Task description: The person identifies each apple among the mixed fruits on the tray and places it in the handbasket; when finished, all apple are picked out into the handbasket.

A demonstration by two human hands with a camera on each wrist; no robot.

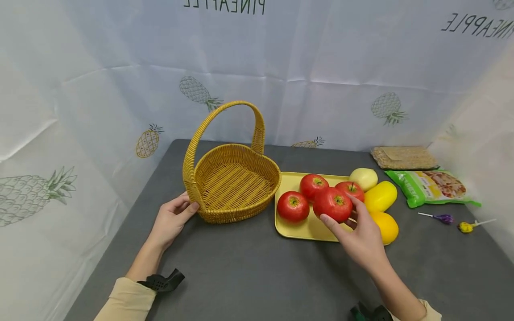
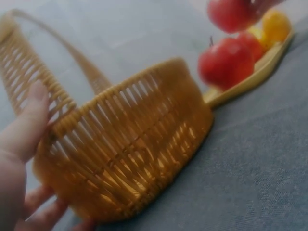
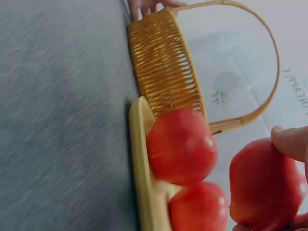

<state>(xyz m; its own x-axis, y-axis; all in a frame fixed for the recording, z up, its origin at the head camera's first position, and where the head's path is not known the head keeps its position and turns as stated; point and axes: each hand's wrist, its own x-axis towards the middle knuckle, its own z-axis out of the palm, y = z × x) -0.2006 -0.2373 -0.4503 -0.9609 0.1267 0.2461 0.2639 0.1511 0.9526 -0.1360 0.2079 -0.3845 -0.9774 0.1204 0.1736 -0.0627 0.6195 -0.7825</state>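
Spotter: How would you handle this from the remote desk?

Operator: Biggest thing first, the basket (image 1: 229, 216). It stands upright on the table (image 1: 249, 267), and the left hand (image 1: 170, 220) grips it at the foot of its handle (image 1: 188, 174). I'd use that hold purely as a brace, no lift, no tilt.

Spotter: And the tray (image 1: 293, 229)?

Operator: It lies between 3 and 4 o'clock from the basket, just beside it; I can't tell whether they touch, so I'd avoid nudging the basket that way. Over it, the right hand (image 1: 364, 235) grips a red apple (image 1: 332, 203) round its sides. The skin looks smooth, perhaps slippery, so I'd want a firm, even hold, and height over the three other apples (image 1: 294, 206) before any sideways travel.

Spotter: Where do things sit from the hands?

Operator: The basket is at 2 o'clock from the left hand, in contact, and near 10 o'clock from the right, well apart. The held apple is between 10 and 11 o'clock from the right palm. Its neighbours show at 9, 10 and 2 o'clock around it; my left wrist view shows it raised.
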